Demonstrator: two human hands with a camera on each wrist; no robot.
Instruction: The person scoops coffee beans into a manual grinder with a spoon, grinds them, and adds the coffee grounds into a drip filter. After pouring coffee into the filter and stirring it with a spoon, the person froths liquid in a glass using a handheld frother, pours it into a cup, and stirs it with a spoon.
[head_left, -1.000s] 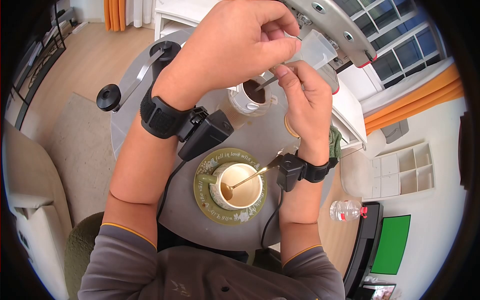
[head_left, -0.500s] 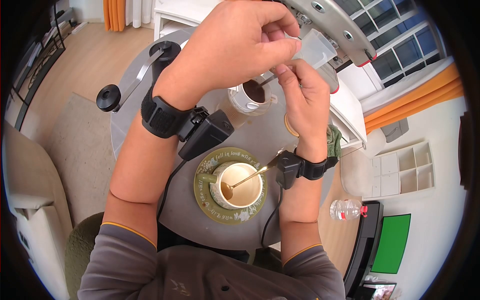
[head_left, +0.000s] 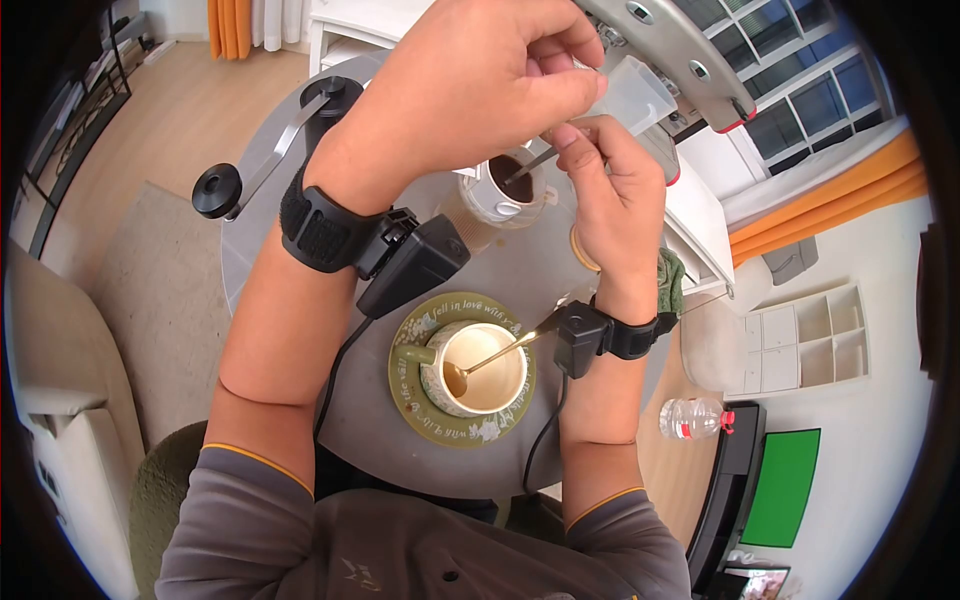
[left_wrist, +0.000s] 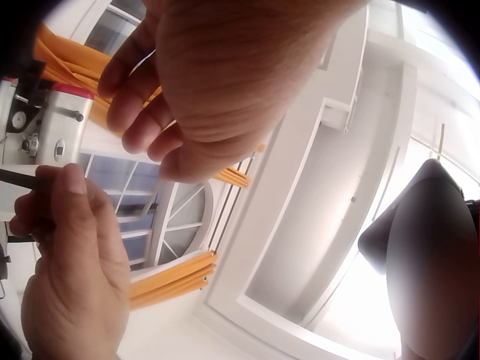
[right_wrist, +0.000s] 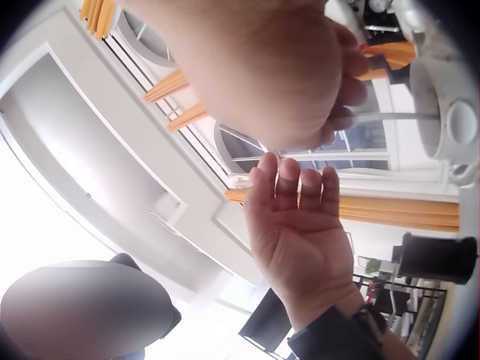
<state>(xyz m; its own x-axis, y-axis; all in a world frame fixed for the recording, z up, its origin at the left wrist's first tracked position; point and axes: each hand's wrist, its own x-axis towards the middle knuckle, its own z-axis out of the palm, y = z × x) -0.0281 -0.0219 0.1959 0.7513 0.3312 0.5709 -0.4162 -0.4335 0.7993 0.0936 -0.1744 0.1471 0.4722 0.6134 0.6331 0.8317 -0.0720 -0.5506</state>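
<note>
In the head view, my right hand (head_left: 615, 195) pinches a slim grey metal handle (head_left: 542, 160) between thumb and fingers. The handle slants into dark brown coffee inside a white dripper (head_left: 505, 209), where its lower end is hidden. Under the dripper stands a glass server (head_left: 470, 228) with a ribbed band. My left hand (head_left: 485, 85) hovers above and to the left, thumb and fingers loosely bent. From the right wrist view, the left palm (right_wrist: 307, 240) faces the camera with nothing gripped. Closer to my body, a patterned cup (head_left: 503, 378) with a gold spoon (head_left: 500, 354) rests on a green saucer (head_left: 408, 395).
A hand grinder (head_left: 330, 103) with a crank stands on the grey table (head_left: 370, 440) at left. At upper right are a coffee machine (head_left: 685, 65) and a clear plastic container (head_left: 640, 97). A green cloth (head_left: 670, 280) lies beyond my right wrist.
The right hand and the metal handle have shifted slightly, most recently to the right, with the lower end staying in the coffee. My left hand has hardly moved.
</note>
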